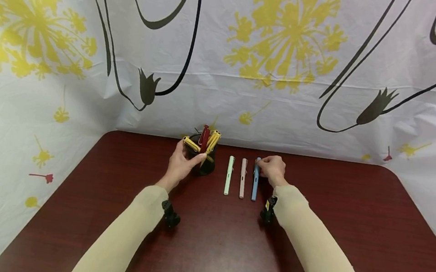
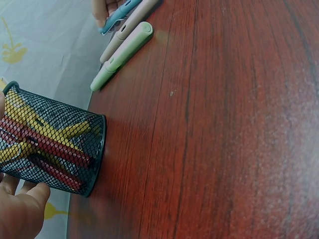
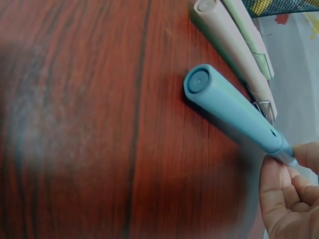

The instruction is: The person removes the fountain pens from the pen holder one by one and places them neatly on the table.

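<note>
My left hand (image 1: pixel 179 166) holds a black mesh pen cup (image 2: pixel 55 144) at the table's back edge, with the thumb on one side and fingers round the other. Several yellow pens (image 1: pixel 213 141) and dark red pens (image 1: pixel 204 139) stand and lean inside it. With thumb and fingertips, my right hand (image 1: pixel 273 168) pinches a blue pen (image 3: pixel 234 112) by its cap end. The pen points lengthwise toward me, at the right end of a row. Beside it lie a pink pen (image 1: pixel 242 180) and a light green pen (image 1: pixel 228 178), roughly parallel.
The dark red-brown wooden table (image 1: pixel 220 246) reaches back to a white curtain (image 1: pixel 211 61) printed with yellow flowers and dark stems. Small black cameras are strapped at both wrists, over beige sleeves (image 1: pixel 122 238).
</note>
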Demonstrator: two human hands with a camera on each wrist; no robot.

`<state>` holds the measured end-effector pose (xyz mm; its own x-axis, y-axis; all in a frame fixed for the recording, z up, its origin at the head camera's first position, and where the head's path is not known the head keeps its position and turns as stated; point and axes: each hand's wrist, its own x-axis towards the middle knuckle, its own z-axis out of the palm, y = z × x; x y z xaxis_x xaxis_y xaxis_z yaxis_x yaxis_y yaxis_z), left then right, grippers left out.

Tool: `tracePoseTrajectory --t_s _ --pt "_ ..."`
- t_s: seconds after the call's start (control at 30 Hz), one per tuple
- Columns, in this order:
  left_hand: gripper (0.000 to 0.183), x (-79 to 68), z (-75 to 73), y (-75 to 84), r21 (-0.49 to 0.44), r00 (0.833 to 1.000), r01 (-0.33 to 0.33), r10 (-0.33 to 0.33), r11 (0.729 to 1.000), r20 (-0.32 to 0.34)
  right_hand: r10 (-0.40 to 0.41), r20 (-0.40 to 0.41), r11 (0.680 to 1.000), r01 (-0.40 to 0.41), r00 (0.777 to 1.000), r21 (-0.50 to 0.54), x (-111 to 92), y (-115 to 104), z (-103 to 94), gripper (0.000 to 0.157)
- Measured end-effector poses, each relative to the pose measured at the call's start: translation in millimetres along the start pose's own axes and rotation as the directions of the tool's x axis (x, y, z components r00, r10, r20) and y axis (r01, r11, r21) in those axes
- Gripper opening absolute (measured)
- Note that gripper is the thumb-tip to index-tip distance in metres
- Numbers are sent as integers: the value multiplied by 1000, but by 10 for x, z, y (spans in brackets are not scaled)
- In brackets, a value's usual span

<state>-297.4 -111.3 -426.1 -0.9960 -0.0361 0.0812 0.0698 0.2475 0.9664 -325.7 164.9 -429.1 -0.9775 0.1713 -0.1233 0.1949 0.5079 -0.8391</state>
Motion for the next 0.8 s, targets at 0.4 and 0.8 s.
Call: tracePoseTrajectory --t_s 0.4,0.8 --pt "84 31 16 -64 1 1000 -3 3 1000 1 7 -37 997 -10 999 -79 -22 1 61 25" --pt "83 30 8 -55 -1 1000 -14 14 1000 -6 -32 -60 993 25 998 -115 -14 -5 99 25"
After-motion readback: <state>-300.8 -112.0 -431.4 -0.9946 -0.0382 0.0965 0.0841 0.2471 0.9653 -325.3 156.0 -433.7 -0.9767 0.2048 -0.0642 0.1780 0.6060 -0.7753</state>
